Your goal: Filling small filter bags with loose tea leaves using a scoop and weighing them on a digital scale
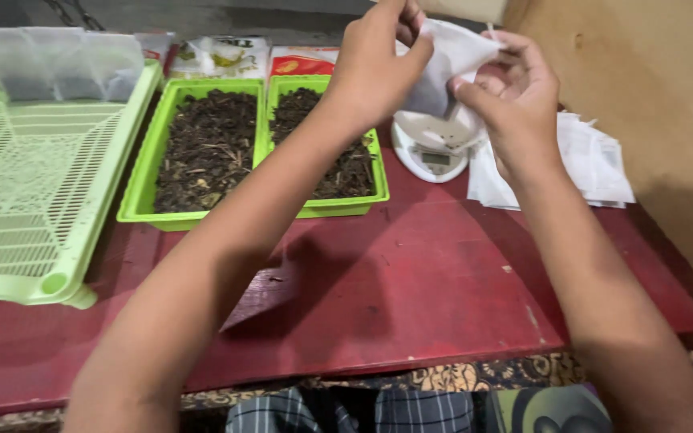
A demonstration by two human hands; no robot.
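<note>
My left hand point(378, 56) and my right hand point(515, 96) both grip a small white filter bag point(443, 68), held up over a white kitchen scale point(431, 152). The bag looks pulled between the fingers of both hands. Just left of the scale stand two green trays point(142, 180) filled with dark dried leaves. My left forearm crosses over the right-hand tray. A stack of flat white bags point(595, 164) lies under and beside my right wrist.
The things stand on a dark red table point(411, 297). A pale green slotted rack point(26, 184) fills the left side, with clear pouches point(58, 60) at its back. Printed packets point(226, 56) lie behind the trays. A brown wall point(651, 88) stands at the right.
</note>
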